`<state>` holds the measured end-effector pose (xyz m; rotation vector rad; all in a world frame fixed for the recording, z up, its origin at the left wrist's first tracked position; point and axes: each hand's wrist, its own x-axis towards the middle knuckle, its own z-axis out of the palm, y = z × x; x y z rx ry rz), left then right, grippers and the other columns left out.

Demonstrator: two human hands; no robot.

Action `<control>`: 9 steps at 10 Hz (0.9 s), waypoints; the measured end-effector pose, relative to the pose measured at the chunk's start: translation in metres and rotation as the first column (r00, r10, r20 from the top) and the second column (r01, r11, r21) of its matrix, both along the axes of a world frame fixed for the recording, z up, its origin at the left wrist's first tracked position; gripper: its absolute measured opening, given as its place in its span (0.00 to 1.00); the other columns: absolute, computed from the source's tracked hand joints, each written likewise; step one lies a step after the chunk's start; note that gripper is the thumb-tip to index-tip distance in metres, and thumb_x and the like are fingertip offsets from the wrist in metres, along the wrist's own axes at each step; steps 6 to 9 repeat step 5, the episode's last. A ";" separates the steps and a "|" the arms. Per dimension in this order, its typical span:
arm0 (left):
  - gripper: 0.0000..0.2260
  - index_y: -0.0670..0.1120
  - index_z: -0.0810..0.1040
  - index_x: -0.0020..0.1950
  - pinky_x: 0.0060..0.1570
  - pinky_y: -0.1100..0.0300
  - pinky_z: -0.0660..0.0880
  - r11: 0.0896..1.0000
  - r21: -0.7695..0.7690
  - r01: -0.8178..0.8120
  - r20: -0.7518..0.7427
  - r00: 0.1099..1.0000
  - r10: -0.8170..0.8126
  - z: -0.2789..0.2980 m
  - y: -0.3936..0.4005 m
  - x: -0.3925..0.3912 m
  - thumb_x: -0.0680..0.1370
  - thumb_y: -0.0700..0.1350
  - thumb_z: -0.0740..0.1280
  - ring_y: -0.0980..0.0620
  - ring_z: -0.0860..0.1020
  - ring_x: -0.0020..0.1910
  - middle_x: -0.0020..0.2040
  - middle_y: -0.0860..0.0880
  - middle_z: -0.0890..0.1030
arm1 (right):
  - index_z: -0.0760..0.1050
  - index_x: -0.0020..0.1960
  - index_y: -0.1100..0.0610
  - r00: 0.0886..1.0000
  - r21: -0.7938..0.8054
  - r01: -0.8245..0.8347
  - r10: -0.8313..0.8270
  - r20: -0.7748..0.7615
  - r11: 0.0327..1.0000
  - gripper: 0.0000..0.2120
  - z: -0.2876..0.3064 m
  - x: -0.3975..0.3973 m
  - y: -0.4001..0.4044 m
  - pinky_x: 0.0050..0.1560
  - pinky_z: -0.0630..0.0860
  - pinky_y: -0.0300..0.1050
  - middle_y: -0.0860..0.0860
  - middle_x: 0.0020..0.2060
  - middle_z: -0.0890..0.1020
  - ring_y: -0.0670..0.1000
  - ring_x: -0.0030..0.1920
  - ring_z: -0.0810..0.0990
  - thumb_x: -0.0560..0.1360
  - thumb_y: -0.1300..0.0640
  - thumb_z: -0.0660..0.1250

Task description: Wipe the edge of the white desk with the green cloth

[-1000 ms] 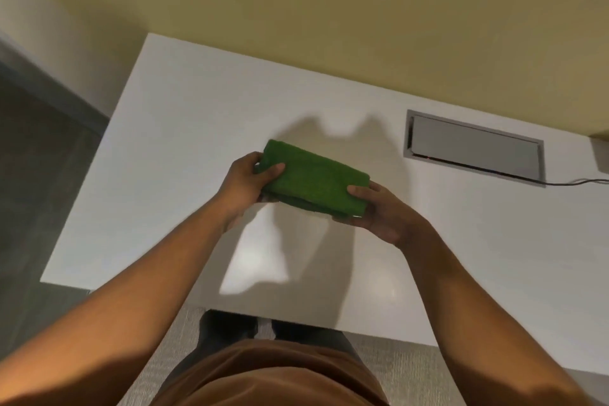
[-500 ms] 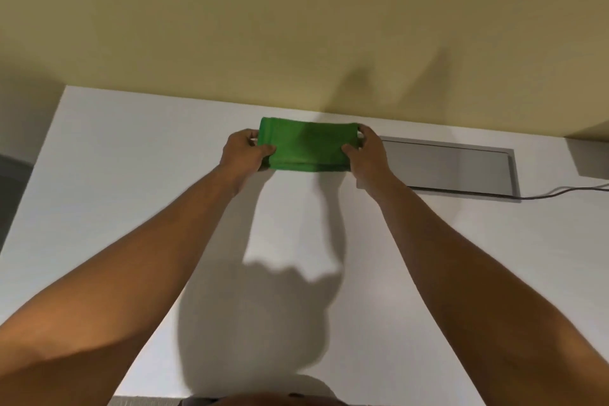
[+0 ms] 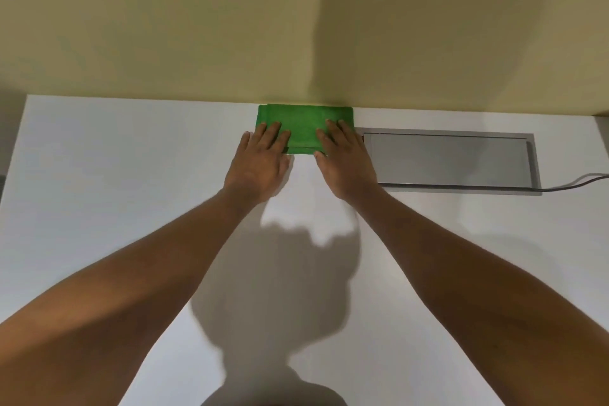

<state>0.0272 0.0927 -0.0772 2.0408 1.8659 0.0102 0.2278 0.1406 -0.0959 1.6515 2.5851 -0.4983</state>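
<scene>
At the far edge of the smooth white desk [image 3: 131, 175] lies the folded green cloth [image 3: 304, 125]; left hand [image 3: 260, 163] and right hand [image 3: 346, 163] press it flat, fingers extended, gripping nothing.

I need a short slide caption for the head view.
Both hands press a folded green cloth flat at the white desk's far edge.

Desk [image 3: 115, 208] surface was bare left of the green cloth [image 3: 304, 127], open run along the back edge to the left corner. Wall [image 3: 197, 26] blocked everything behind; cloth sat right up against it. To the right, grey cable hatch [image 3: 451, 158] lay just beside the right hand [image 3: 346, 161], set flush into the desk, with a cable [image 3: 580, 183] trailing off its right end. Near side of the desk was clear except both forearms.
</scene>
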 end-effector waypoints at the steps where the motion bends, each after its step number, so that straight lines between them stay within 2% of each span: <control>1: 0.27 0.45 0.56 0.86 0.83 0.40 0.49 0.998 -0.065 0.011 -0.092 0.996 -0.017 -0.001 -0.001 -0.001 0.88 0.52 0.50 0.40 0.52 0.86 0.87 0.43 0.55 | 0.61 0.83 0.57 0.999 -0.053 0.024 -0.022 0.039 0.998 0.27 0.002 -0.005 -0.004 0.82 0.55 0.63 0.56 0.84 0.60 0.60 0.85 0.55 0.87 0.47 0.56; 3: 0.36 0.45 0.54 0.86 0.83 0.38 0.47 0.997 0.019 0.071 -0.130 0.989 -0.068 0.022 -0.014 -0.007 0.82 0.61 0.38 0.42 0.49 0.86 0.87 0.45 0.53 | 0.61 0.83 0.57 0.997 0.008 0.060 -0.059 -0.052 0.998 0.26 0.033 -0.013 -0.008 0.85 0.51 0.61 0.57 0.83 0.63 0.58 0.85 0.57 0.87 0.50 0.54; 4: 0.34 0.45 0.53 0.87 0.83 0.37 0.47 0.993 0.087 0.077 -0.169 0.984 -0.062 0.037 -0.027 -0.013 0.84 0.62 0.41 0.42 0.47 0.86 0.87 0.45 0.53 | 0.61 0.83 0.59 0.995 0.066 0.066 -0.060 -0.085 0.996 0.26 0.055 -0.021 -0.015 0.85 0.50 0.58 0.58 0.83 0.64 0.58 0.84 0.59 0.87 0.51 0.54; 5: 0.31 0.45 0.54 0.86 0.83 0.36 0.49 0.967 0.250 0.049 -0.161 0.987 -0.008 0.064 -0.036 -0.020 0.87 0.60 0.49 0.41 0.48 0.86 0.87 0.43 0.54 | 0.58 0.84 0.58 0.987 0.178 0.067 -0.039 -0.158 0.982 0.28 0.086 -0.031 -0.030 0.84 0.54 0.60 0.59 0.83 0.62 0.60 0.84 0.60 0.86 0.54 0.58; 9: 0.31 0.45 0.54 0.86 0.83 0.36 0.49 0.967 0.250 0.049 -0.161 0.987 -0.008 0.064 -0.036 -0.020 0.87 0.60 0.49 0.41 0.48 0.86 0.87 0.43 0.54 | 0.58 0.84 0.58 0.987 0.178 0.067 -0.039 -0.158 0.982 0.28 0.086 -0.031 -0.030 0.84 0.54 0.60 0.59 0.83 0.62 0.60 0.84 0.60 0.86 0.54 0.58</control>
